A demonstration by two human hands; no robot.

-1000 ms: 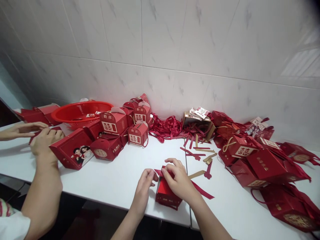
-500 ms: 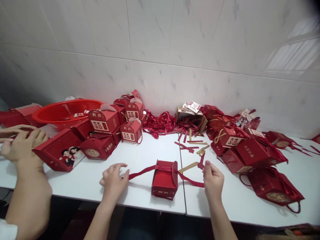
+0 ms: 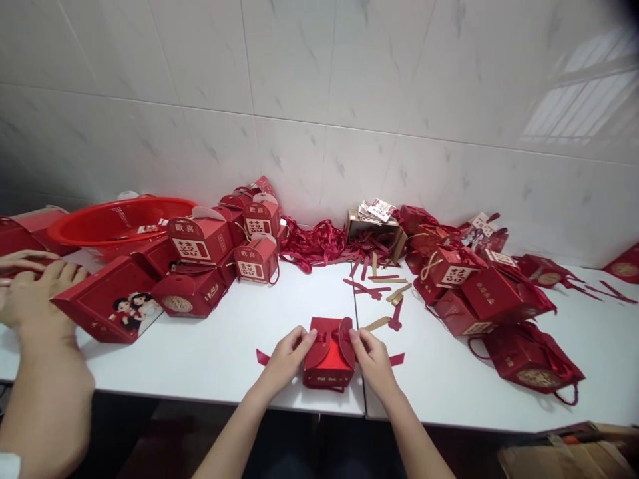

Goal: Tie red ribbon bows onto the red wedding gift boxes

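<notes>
A small red gift box [image 3: 329, 376] stands on the white table in front of me, its two rounded top flaps tilted apart. A dark red ribbon [image 3: 397, 359] runs through the flaps, and its loose ends stick out past both hands. On the left side of the box, my left hand [image 3: 288, 356] is closed, thumb and fingers pinching the ribbon close against the flap. My right hand [image 3: 373, 359] pinches it the same way at the right flap. My fingers partly hide the ribbon there.
Filled-looking red boxes [image 3: 197, 239] are stacked at left beside a red basin [image 3: 120, 223]. A co-worker's hands [image 3: 42, 299] are at far left. Tangled ribbons [image 3: 314, 243], loose paper strips [image 3: 377, 289] and an open carton [image 3: 377, 233] lie behind; more red boxes [image 3: 504, 299] pile up right.
Both hands have moved inward from the ribbon's outstretched ends to the box's flaps. The flaps have shifted, the right one now showing its rounded face. The view has shifted slightly.
</notes>
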